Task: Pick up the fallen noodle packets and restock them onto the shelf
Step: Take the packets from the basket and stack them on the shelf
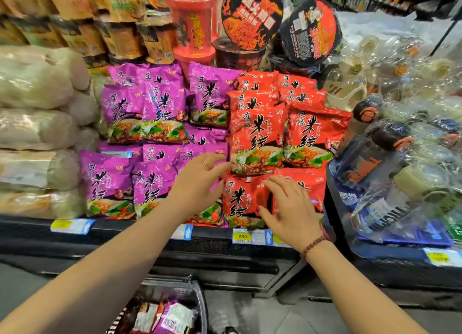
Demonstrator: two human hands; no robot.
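Both hands, left point(200, 181) and right point(290, 206), spread flat on red packets point(243, 198); light, crinkly, slippery, so we grip edges.

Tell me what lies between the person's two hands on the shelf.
In the head view, a glossy red plastic noodle packet lies between the left hand and right hand.

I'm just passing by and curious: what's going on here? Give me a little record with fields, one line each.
place: shop shelf stacked with noodle packets
left stack: purple packets
right stack: red packets
left hand: fingers straight, where purple meets red
right hand: fingers spread, on a bottom-row red packet
below: basket with more packets
price tag: 9.90
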